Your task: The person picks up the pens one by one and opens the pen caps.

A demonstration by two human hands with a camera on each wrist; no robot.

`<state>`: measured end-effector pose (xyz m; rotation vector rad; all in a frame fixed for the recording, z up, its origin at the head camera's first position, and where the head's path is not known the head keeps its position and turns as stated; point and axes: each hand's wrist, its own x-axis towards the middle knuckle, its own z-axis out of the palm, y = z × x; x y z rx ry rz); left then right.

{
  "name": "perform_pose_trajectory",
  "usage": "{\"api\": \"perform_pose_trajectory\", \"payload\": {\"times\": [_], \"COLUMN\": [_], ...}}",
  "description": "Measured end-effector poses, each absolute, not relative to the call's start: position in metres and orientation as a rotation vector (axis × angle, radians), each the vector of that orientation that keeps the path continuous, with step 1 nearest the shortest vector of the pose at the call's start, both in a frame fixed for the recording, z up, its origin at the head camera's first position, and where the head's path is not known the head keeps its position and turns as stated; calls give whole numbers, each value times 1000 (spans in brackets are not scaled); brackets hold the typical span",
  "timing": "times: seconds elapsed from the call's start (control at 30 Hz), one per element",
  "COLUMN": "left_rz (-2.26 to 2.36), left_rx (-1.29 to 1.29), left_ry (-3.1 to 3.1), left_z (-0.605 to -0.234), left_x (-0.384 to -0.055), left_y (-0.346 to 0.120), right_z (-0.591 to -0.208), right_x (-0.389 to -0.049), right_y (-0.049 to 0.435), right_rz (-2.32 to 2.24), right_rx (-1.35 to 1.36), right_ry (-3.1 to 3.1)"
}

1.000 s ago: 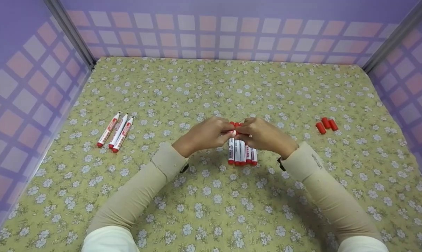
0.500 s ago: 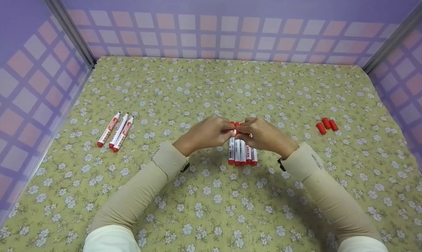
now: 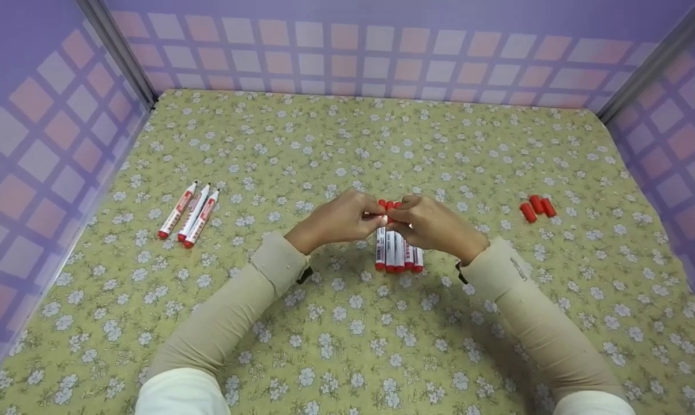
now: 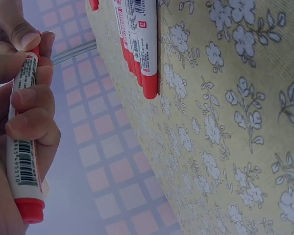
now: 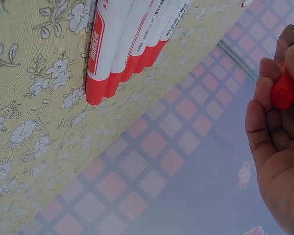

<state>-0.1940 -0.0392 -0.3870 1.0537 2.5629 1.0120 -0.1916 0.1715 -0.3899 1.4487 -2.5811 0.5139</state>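
My left hand (image 3: 342, 218) grips a white whiteboard marker (image 4: 25, 164) by its barrel, fingers curled round it; the red end plug and barcode show in the left wrist view. My right hand (image 3: 437, 226) pinches the red cap (image 5: 284, 92) at the other end of this marker, so both hands meet on it. The joint between cap and barrel is mostly hidden by fingers. Beneath the hands, several capped red-and-white markers (image 3: 399, 253) lie side by side in a row, caps facing away, partly covered by the hands in the head view.
Three uncapped markers (image 3: 189, 214) lie at the left with black tips pointing away. Three loose red caps (image 3: 536, 206) lie at the right. A floral cloth (image 3: 347, 334) covers the table, and purple checked panels (image 3: 347, 52) enclose its back and sides.
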Motion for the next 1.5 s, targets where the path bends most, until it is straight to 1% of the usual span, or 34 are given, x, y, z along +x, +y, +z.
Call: {"api": "perform_pose_trajectory", "payload": {"times": [0.47,0.8,1.17,1.5], "left_rz": [1092,1165,1167,1206], "left_rx": [974,990,974,884], "left_ry": [2461,2415,2420,2436], "left_z": [-390,-391,-390,-389], "left_x": [-201,-203,-201,-202], "left_y": [-49,-47,-50,-58], "right_z": [-402,-397,-392,-390], "right_x": [-194,-190,-194,-198], "right_y": [164,170,172,177], "right_rz": [481,466,492,450], "right_rx": [1461,1416,1439,1387], "right_ry": [-2486,-2486,-2507,-2499]}}
